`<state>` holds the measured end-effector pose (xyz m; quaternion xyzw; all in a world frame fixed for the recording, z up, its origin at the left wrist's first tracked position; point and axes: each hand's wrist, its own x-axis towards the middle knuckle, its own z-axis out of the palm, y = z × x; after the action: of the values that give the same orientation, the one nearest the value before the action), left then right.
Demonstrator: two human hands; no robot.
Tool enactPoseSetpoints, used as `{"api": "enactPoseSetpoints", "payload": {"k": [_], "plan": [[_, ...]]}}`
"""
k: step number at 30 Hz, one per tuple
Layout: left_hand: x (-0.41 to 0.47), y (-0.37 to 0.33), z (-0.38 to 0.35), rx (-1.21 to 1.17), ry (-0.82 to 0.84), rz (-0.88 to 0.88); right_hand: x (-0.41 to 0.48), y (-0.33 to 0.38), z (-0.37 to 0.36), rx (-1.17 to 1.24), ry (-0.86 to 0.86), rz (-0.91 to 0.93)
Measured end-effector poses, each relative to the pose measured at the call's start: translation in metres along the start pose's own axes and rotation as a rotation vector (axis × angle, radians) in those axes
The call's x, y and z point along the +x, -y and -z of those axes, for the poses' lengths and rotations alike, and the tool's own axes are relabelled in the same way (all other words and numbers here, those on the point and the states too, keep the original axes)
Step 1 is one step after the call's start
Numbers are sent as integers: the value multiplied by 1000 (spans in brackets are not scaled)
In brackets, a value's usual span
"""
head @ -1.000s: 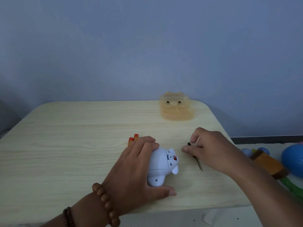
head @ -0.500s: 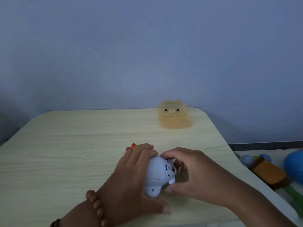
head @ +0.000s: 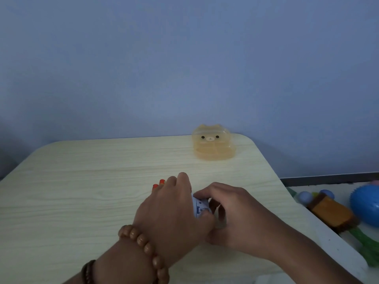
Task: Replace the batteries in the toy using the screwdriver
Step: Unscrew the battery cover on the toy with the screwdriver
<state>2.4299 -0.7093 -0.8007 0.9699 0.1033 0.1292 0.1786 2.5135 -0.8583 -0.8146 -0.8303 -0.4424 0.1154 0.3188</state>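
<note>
L hand (head: 174, 210) is gripping the toy (head: 200, 206), pale blue, lower centre of the frame, fingers curled over its top. R hand (head: 235, 218) is clasping the toy's right side, index tip on the top edge. Whether it's also pinching a lid or a cell in there, can't tell; it's hidden btwn the palms.

Prob. the compartment stage, opening facing the R hand. Doing it well, imo: L hand should be clamping the toy down on the table (head: 82, 181) so nothing's rolling. R fingertips should be doing only the fine work, prising lightly, not twisting. Small plastic tabs prob. aren't forgiving. Any loose lid or screw wants parking mid-table, not near the edge.

Counting now:
- 1 toy, 2 hands.
- 2 orange-red tips (head: 159, 183) peeking out just left of the L fingers, maybe spare cells, not sure.
- 1 bear-faced amber box (head: 213, 145), upper centre-right, well apart.
- 2 wristbands on the L wrist: 1 beaded bracelet (head: 143, 249), 1 dark band (head: 87, 271).
- Screwdriver: 0 in view.
- Far right, off the table: 1 blue spiky ball (head: 365, 208), 1 orange-brown block (head: 328, 212). The rest is too blurry for counting.
</note>
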Motion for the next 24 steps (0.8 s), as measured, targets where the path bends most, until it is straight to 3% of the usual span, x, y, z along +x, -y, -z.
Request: {"api": "enactPoseSetpoints", "payload": {"k": [14,24], "plan": [[18,-6,3,25,125,97,2,7,1,1,-4,-18],[17,-4,0,68,76,-21,1,12,2,-4,-13,-23]]}}
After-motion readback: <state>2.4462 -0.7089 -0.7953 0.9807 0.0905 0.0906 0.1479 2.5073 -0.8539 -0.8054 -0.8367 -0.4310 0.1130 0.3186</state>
